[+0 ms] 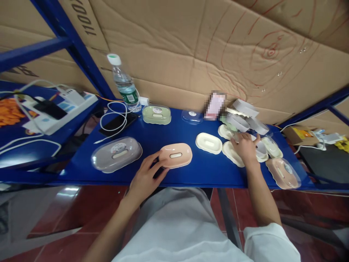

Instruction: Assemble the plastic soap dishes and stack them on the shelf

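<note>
My left hand (147, 175) holds a peach oval plastic dish (181, 150) by its left end, fingers on its rim and thumb at the near edge. A pale bar-shaped inset marks its middle. The dish is on or just over the blue table. On the right, my right hand (245, 147) reaches into a pile of cream oval pieces and white paper bands (259, 125). Its fingertips are bent down and partly hidden, so what they grip is unclear. Left of that hand lies a cream oval piece (208, 143); another cream piece (232, 153) sits under its wrist side.
Clear-covered oval boxes stand around: grey (117, 154), green (156, 114), blue (192, 116) and peach (283, 173). A water bottle (125, 85), a black phone (117, 123) with a white cable, and a blurred pink-screened object (215, 105) line the back, against cardboard (169, 47).
</note>
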Demonstrator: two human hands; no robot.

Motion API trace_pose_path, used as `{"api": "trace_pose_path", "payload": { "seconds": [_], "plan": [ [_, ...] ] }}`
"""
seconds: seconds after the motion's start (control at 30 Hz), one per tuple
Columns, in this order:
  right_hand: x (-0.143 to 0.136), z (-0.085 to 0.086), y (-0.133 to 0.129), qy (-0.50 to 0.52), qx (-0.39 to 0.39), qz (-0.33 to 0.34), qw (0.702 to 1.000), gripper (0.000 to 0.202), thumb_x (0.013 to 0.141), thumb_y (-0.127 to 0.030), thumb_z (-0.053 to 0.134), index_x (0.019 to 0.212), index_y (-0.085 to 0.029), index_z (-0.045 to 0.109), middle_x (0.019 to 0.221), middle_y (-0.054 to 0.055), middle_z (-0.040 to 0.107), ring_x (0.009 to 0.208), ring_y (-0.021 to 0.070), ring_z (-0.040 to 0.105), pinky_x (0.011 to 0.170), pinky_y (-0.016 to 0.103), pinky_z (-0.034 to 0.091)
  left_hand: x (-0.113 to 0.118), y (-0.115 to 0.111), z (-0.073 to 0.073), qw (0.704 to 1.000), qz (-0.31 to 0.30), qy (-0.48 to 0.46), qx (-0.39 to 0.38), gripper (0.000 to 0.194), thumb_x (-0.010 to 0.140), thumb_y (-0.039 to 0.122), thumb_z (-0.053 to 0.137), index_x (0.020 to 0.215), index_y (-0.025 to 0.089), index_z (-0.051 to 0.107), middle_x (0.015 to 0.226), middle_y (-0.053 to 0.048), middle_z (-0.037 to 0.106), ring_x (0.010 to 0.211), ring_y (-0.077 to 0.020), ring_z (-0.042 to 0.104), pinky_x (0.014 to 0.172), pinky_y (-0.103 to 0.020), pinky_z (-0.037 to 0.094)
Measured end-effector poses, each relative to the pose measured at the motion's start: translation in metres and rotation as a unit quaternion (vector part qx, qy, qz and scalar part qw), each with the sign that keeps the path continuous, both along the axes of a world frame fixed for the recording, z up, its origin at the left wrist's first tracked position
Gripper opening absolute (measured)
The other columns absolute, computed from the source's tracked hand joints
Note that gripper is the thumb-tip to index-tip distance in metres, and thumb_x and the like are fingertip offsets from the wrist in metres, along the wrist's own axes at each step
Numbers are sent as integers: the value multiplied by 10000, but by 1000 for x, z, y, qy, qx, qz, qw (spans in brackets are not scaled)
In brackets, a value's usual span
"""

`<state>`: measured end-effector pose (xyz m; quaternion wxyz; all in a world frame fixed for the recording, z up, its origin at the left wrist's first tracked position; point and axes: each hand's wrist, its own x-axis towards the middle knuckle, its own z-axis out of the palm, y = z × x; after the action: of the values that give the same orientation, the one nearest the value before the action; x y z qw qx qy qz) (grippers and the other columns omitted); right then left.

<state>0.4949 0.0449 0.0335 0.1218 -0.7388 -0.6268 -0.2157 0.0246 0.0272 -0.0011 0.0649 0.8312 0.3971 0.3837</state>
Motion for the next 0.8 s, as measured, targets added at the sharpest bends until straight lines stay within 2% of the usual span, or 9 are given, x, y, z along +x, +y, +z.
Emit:
{"api": "trace_pose_path", "payload": {
  "seconds": [0.1,0.17,0.23,0.3,0.4,0.5,0.67,0.8],
  "plan": [
    [-9,-3,-1,20,13,29,999,408,1082,-465,479,1187,-180,751,1168,178,788,1180,357,660,1244,719,118,0,0,1,1000,2,2,1,266,1039,266,691,1305,261,698,1480,-128,652,1316,-293,675,1113,-478,605],
    [-19,-5,-2,13,13,17,1000,479,1083,-530,482,1286,-167,720,1216,200,769,1188,375,653,1240,725,134,0,0,1,1000,0,1,3,264,1042,269,688,1305,265,696,1478,-125,653,1317,-291,674,1111,-477,607],
    [-28,-7,-2,0,4,-6,1000,569,1075,-570,492,1409,-141,660,1297,230,733,1194,397,651,1216,730,195,0,0,1,1000,-1,0,5,264,1044,271,684,1307,266,695,1476,-126,655,1310,-289,678,1099,-473,614],
    [-32,-7,-2,-2,-5,-19,1000,610,1068,-578,499,1460,-129,629,1356,244,704,1173,401,664,1171,682,305,0,-1,1,1000,3,2,4,263,1048,280,676,1310,274,698,1473,-124,660,1300,-291,684,1089,-477,620],
    [-32,-6,-2,13,-3,-9,1000,567,1062,-547,499,1406,-135,681,1308,225,735,1103,379,695,1032,529,451,0,-2,1,1000,8,10,-4,260,1056,303,659,1310,288,710,1466,-119,669,1288,-297,692,1085,-491,621],
    [-30,-1,-2,23,18,10,1000,536,1070,-530,479,1345,-145,731,1211,194,782,1043,348,721,922,441,493,0,-2,1,1000,9,12,-7,262,1059,313,651,1311,284,715,1463,-118,673,1284,-296,691,1083,-487,620],
    [-31,7,-4,30,62,51,996,508,1099,-524,481,1281,-148,770,1182,171,812,1094,331,739,985,435,499,-1,-1,1,1000,5,9,5,254,1051,297,666,1298,264,717,1459,-124,674,1274,-286,692,1070,-454,625],
    [-38,13,-10,39,30,135,990,418,1102,-454,506,1283,-179,764,1228,155,803,1162,317,724,1053,464,489,-2,0,-2,1000,5,0,8,262,1051,299,657,1305,279,718,1461,-116,674,1290,-293,692,1088,-473,620]
  ]
}}
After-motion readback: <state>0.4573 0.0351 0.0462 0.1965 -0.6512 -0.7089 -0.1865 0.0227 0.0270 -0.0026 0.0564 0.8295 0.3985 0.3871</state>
